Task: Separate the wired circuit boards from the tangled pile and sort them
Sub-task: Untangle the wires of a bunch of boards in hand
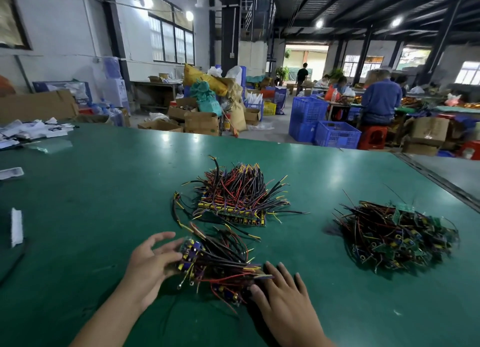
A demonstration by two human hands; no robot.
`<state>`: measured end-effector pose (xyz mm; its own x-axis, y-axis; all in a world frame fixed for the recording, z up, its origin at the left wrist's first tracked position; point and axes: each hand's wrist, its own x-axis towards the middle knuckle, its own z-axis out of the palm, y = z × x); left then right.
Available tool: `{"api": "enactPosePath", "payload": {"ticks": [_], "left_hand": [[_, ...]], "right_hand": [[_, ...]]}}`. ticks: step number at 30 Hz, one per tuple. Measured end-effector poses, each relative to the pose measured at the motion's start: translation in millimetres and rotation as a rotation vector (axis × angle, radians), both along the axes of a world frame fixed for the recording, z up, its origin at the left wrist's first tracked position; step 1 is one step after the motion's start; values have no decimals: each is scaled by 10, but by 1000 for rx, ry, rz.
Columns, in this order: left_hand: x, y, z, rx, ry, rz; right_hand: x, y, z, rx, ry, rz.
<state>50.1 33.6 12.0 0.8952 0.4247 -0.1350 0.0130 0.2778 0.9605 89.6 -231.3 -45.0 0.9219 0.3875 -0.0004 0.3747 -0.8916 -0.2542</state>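
Squaring up a bundle between my palms

The green table mat [104,190] is smooth with a slight sheen. I use its wide flat surface to keep three heaps well apart so they don't mix.

The tangled pile [394,237] lies to my right. It is a loose mound of small green circuit boards pointing every way, with thin black, red and yellow wires looping through them. That is the stock not yet sorted.

The sorted stack [233,198] sits ahead of me in the middle. Its boards are lined up edge to edge along the near side and its wires fan away from me, which I judge keeps the leads from knotting again.

The bundle [218,263] I'm working on is nearest, just in front of that stack. Its boards, with blue and yellow components, are gathered at the left end and its stiff insulated wires trail right.

My left hand [153,263] is spread and relaxed, fingertips against the board end and gripping nothing. My right hand [283,287] lies flat, fingers straight, on the wire tips. I seem to be nudging the ends into line from both sides.

A white foam strip [17,227] lies far off to my left, apart from all this
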Motion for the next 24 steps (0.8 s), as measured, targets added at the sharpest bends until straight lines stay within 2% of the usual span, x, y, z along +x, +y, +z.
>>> {"api": "enactPosePath", "payload": {"ticks": [3,7,10,12,16,18,21,24], "left_hand": [[75,-31,199,194,-161,104],[144,0,428,338,-414,258],[151,-14,562,458,-538,372],[187,-50,664,465,-580,412],[288,-212,884,305,-555,443],[327,-305,954,147,-488,437],[344,-460,949,-158,-283,260],[270,-727,738,-387,-73,27]], "right_hand": [[-3,2,6,-9,-17,-11],[-6,-30,-3,-17,-33,-4],[-15,-48,11,-2,-41,2],[-32,-49,20,11,-46,8],[-71,-85,74,105,-45,47],[-88,-115,132,262,-64,62],[-132,-147,217,627,-30,24],[-115,-166,310,1114,210,-59]]}}
